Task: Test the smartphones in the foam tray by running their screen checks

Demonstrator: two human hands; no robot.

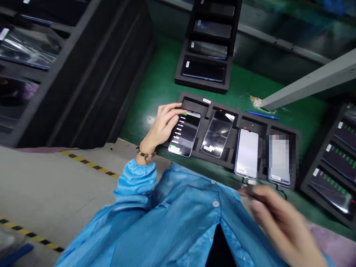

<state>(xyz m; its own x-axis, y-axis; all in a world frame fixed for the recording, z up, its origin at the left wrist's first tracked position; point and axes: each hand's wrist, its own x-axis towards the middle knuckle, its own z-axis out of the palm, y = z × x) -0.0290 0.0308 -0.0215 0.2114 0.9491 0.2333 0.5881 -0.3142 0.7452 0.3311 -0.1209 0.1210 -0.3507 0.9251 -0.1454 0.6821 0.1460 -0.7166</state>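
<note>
A black foam tray (239, 113) lies on the green bench and holds several phones side by side. My left hand (162, 124) grips the left edge of the leftmost phone (185, 133), whose screen shows a dark menu list. Beside it sit a dark reflective phone (217, 133) and a phone with a white screen (247, 152). My right hand (280, 218) is smeared by motion at the lower right, just below the white-screen phone. Its fingers pinch a small dark object (249, 190) that looks like a cable plug.
A second black tray (207, 79) of dark phones stands further back. More trays with phones line the right edge (330, 174) and the left racks (27, 48). A grey metal beam (306, 83) crosses the upper right. A blue pen (263, 115) lies behind the tray.
</note>
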